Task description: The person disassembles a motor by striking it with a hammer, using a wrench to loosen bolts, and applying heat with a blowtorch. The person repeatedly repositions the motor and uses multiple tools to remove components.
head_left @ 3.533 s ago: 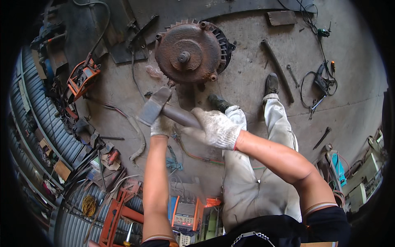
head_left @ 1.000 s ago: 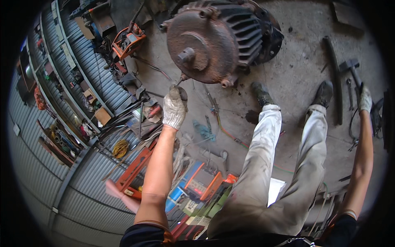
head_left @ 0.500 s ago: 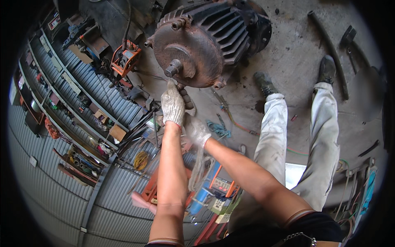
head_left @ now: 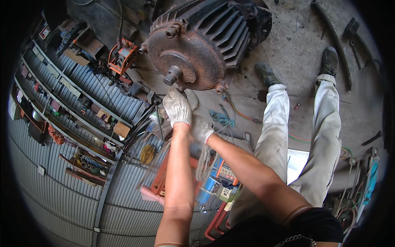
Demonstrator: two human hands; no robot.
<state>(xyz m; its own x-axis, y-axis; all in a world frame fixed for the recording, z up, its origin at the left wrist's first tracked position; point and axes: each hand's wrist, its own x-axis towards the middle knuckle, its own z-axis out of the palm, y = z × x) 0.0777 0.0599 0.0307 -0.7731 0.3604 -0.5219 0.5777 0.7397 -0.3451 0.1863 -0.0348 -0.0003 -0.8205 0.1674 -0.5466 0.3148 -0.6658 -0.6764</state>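
Close beside the rust-pitted, finned motor (head_left: 201, 51), knit-gloved hands (head_left: 177, 107) (head_left: 201, 129) crowd: left curled tight, right's hold unclear.

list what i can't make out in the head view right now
All in the head view:
- Left hand: whatever its fingers close on, hidden by its glove.
- Right hand: fingertips, hidden behind the left hand.
- Motor: top, cut off by the upper edge.
- Hammer: handle end, lost in blur near the dark rim.
- Control box: markings too small.
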